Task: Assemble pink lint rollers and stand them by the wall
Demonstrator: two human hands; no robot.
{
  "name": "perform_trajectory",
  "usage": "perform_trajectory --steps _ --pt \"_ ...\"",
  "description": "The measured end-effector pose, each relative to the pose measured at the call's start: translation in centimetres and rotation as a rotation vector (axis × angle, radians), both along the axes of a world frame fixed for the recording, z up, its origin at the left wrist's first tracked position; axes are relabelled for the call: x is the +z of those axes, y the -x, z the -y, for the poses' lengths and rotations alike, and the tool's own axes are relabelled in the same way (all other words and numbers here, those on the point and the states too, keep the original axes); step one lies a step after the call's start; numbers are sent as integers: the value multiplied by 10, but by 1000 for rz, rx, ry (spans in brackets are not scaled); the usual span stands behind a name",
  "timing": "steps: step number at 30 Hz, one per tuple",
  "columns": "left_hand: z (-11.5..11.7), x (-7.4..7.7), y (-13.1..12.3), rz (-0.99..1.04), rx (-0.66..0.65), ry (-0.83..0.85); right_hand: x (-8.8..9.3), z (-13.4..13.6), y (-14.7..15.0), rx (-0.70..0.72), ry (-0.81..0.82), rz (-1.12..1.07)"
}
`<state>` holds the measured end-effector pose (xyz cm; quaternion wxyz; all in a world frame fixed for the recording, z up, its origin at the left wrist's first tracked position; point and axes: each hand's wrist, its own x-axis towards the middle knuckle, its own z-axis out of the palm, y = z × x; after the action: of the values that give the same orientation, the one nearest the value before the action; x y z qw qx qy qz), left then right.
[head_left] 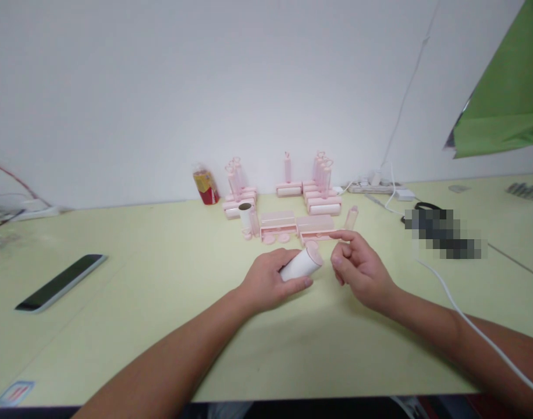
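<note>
My left hand (269, 279) is wrapped round a white paper roll (299, 265) with a pink cap (313, 254) on its right end. It holds the roll just above the pale yellow table (162, 302). My right hand (358, 265) hovers a little to the right of the cap, forefinger stretched out, the other fingers curled, nothing in it. Beyond the hands lie pink flat cases (279, 221), small pink discs (276, 238), an upright white roll (246, 216) and a clear pink handle (351, 217).
Several assembled pink rollers (322, 186) stand at the wall with a red and yellow packet (206, 186). A black phone (61, 281) lies at the left. A white cable (467, 320) crosses my right forearm; a power strip (375, 187) and a green sheet (506, 99) are at the right.
</note>
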<state>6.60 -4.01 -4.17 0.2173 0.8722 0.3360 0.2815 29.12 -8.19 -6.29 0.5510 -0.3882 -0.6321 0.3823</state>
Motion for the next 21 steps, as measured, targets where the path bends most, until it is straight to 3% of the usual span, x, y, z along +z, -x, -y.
perform_trajectory --steps 3,8,12,15,21 --pt "0 -1 0 -2 27 1 0 4 1 -15 -76 32" --pt "-1 -4 0 -17 22 -7 -2 3 1 177 0 309" --pt "-1 -4 -1 15 29 0 -3 -7 -4 25 -103 326" --pt "-1 -5 0 95 89 30 -7 -22 -12 -85 -171 491" --pt "-7 -10 2 355 147 242 -24 -48 -23 -40 -193 823"
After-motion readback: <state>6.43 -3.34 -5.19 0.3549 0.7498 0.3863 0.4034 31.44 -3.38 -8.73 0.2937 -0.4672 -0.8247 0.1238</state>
